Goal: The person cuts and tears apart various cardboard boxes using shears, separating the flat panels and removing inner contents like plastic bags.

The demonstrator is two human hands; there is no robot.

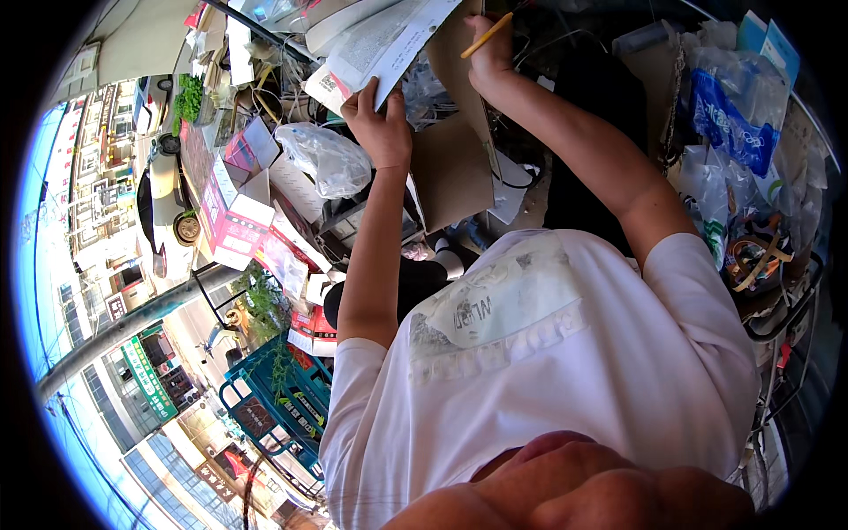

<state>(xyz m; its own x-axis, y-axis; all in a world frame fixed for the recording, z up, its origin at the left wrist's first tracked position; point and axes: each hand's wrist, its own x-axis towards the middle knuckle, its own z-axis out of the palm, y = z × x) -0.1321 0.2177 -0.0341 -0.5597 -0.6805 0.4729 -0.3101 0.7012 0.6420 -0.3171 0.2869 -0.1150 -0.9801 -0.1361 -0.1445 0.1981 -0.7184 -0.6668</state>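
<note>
My left hand [380, 125] pinches the lower edge of a printed paper sheet [389, 62], white and grey with a small square code near one corner. At the top of the view my right hand [491, 55] is closed around a slim yellow-orange tool [486, 35], whose working end cannot be made out. A brown cardboard panel [468, 84] runs down beside my right hand, its far part cut off by the frame. Below my left hand's wrist, a brown cardboard flap [452, 172] hangs near my knees.
A knotted clear plastic bag [325, 159] and pink-white cartons [234, 216] lie to the left. On the right are stuffed plastic bags [733, 115] and a cardboard box edge [671, 97]. A teal cart [278, 402] stands lower left, beside a street with vehicles.
</note>
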